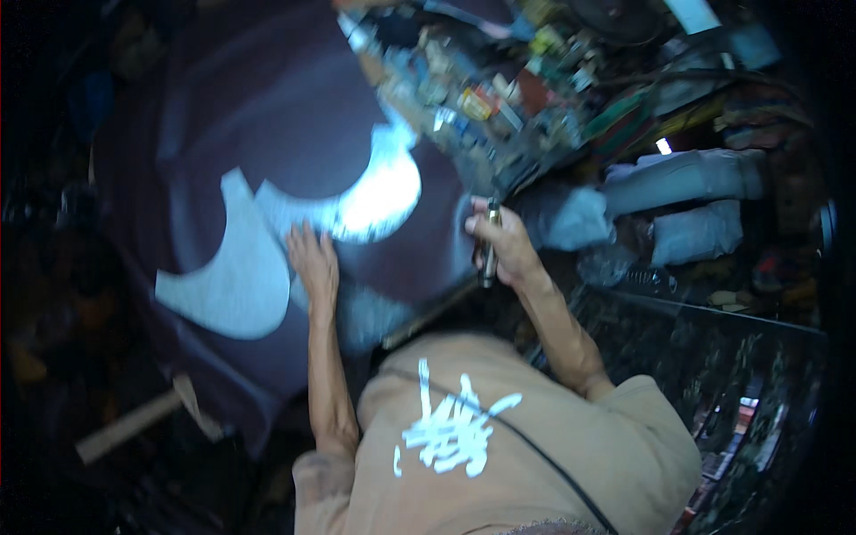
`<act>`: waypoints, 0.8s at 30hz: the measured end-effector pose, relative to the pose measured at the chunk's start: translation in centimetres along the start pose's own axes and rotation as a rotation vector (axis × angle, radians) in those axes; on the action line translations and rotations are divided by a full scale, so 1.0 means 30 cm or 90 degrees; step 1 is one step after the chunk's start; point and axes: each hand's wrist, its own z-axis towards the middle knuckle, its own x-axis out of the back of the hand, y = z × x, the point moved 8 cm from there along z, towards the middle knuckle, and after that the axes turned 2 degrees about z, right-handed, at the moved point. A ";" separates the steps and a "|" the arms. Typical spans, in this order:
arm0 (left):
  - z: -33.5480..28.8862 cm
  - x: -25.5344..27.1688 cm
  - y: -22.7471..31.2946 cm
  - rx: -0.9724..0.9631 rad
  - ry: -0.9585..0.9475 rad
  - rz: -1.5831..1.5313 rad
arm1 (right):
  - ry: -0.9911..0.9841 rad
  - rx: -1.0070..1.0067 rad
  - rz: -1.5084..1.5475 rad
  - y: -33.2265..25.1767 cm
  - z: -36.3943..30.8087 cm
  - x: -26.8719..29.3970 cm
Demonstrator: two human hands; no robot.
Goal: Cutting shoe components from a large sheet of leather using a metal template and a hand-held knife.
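I look down from afar, through the head camera, on a person bent over a large, dark maroon sheet [267, 98], smooth and faintly creased. Two pale, curved flat pieces lie on it. The left-hand piece [245, 299] is whitish, with a rounded belly and a narrow upper tip. Just beside it is the right-hand piece [374, 201], a broad crescent whose right part glares in bright light.

The left hand [314, 260] lies palm down with its fingers extended, the fingertips at the lower left edge of the crescent; its grip is loose and closed around nothing. The right hand [506, 242] is raised near the sheet's right edge, its grip curled snugly around a slim dark cylinder [489, 265] with a gold-coloured section, held roughly upright in my view. I cannot tell exactly what this cylinder is.

The person wears a tan shirt [392, 499] with a white print, crossed by a black cord [553, 462]. At upper right is a crowded heap of small items [473, 105], blurred. To the right lie pale, bulky bundles [695, 234]; at lower left, a wooden strip [129, 428].
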 end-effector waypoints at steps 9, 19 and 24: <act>0.099 -0.221 0.328 -0.027 -0.085 0.033 | -0.078 0.261 -0.009 -0.734 0.114 0.030; 0.110 -0.267 0.403 -0.011 -0.107 0.167 | -0.180 0.385 -0.067 -1.267 1.064 0.207; 0.098 -0.248 0.387 0.022 -0.119 0.208 | -0.061 0.488 0.077 -1.501 1.419 0.198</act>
